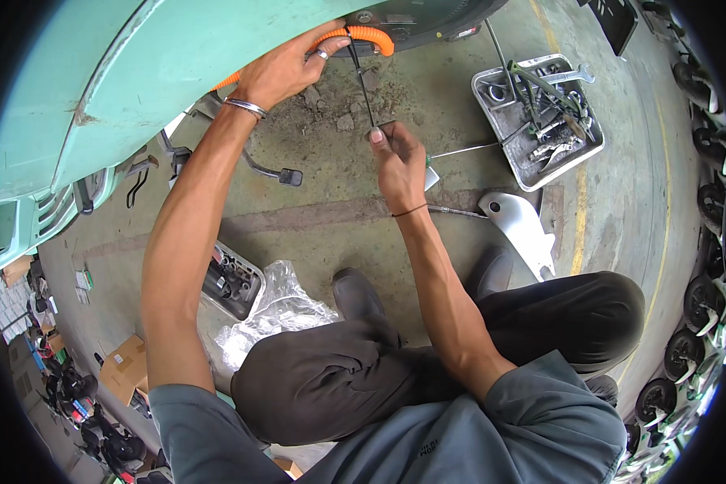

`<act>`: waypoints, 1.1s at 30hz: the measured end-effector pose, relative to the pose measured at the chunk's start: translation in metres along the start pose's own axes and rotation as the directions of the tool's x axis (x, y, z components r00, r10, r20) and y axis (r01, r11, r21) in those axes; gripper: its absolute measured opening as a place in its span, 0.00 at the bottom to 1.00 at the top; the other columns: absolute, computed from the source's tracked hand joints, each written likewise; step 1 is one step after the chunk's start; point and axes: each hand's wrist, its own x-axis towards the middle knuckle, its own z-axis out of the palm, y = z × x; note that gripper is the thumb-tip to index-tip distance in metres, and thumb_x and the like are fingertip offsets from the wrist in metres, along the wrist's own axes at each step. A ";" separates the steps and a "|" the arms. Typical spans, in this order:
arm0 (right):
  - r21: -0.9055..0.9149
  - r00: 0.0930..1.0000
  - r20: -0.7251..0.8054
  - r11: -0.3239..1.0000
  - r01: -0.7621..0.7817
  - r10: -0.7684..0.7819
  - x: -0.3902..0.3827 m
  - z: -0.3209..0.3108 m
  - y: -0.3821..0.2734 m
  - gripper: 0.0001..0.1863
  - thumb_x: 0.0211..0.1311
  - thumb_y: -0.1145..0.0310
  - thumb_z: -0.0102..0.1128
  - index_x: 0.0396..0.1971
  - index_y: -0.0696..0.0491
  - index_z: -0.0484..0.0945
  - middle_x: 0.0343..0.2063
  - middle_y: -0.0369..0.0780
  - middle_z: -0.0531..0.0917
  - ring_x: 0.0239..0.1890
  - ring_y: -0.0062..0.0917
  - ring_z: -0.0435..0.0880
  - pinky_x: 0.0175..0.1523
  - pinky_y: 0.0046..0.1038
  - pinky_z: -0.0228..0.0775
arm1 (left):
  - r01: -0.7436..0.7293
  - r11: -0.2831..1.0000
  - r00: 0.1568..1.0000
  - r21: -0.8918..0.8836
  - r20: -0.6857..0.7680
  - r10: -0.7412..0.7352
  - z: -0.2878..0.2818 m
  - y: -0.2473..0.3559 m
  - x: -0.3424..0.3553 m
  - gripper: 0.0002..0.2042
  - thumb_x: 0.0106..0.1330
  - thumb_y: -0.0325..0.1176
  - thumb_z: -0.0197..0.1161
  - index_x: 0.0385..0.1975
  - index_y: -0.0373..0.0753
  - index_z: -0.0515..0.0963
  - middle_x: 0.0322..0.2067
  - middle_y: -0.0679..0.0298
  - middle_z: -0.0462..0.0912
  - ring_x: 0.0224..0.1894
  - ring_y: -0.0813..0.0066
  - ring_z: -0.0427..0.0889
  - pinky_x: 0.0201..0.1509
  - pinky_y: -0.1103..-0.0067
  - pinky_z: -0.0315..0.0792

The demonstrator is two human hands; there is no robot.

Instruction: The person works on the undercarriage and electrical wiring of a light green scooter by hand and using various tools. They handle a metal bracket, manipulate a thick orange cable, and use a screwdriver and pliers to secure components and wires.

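Observation:
A black cable tie (366, 95) is looped around an orange corrugated conduit (373, 37) under the edge of a green vehicle body (177, 48). My left hand (286, 71) is closed on the conduit beside the loop, thumb near the tie. Below it, my right hand (399, 161) pinches the tie's long tail, which runs straight between the two hands. Just right of my right hand, a thin metal rod (464, 150) with a green end reaches to a tool tray; the hand partly hides that end.
The metal tool tray (528, 184) at right holds wrenches and loose tools. A silver bracket (520, 230) lies below it. A second tray (256, 294) and clear plastic wrap (278, 315) lie left of my feet. A black pedal-like lever (290, 177) juts from the vehicle. Dirt clumps (345, 122) litter the floor.

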 end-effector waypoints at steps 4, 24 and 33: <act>-0.035 0.998 0.028 0.998 0.058 -0.057 -0.025 -0.007 -0.040 0.15 0.64 0.62 0.61 0.33 0.62 0.78 0.27 0.44 0.82 0.32 0.31 0.77 0.43 0.32 0.69 | -0.019 1.000 1.000 -0.013 -0.013 0.019 -0.002 0.006 0.003 0.13 0.67 0.45 0.61 0.45 0.47 0.81 0.40 0.67 0.82 0.39 0.57 0.82 0.39 0.67 0.76; 0.480 0.990 0.144 0.874 -0.079 0.011 0.075 0.053 -0.045 0.14 0.73 0.63 0.55 0.36 0.59 0.81 0.20 0.28 0.70 0.22 0.11 0.60 0.27 0.20 0.53 | -0.037 0.998 0.996 -0.043 0.074 0.040 -0.016 0.006 0.008 0.13 0.67 0.43 0.62 0.47 0.45 0.79 0.43 0.63 0.84 0.42 0.53 0.82 0.43 0.66 0.76; 0.341 0.998 0.007 0.938 0.063 -0.069 0.081 0.060 -0.010 0.15 0.72 0.62 0.55 0.31 0.58 0.81 0.18 0.26 0.67 0.20 0.11 0.58 0.25 0.20 0.48 | 0.088 0.996 0.971 0.012 0.222 -0.089 -0.012 0.009 0.008 0.14 0.69 0.46 0.61 0.48 0.47 0.78 0.42 0.63 0.84 0.41 0.51 0.81 0.41 0.66 0.76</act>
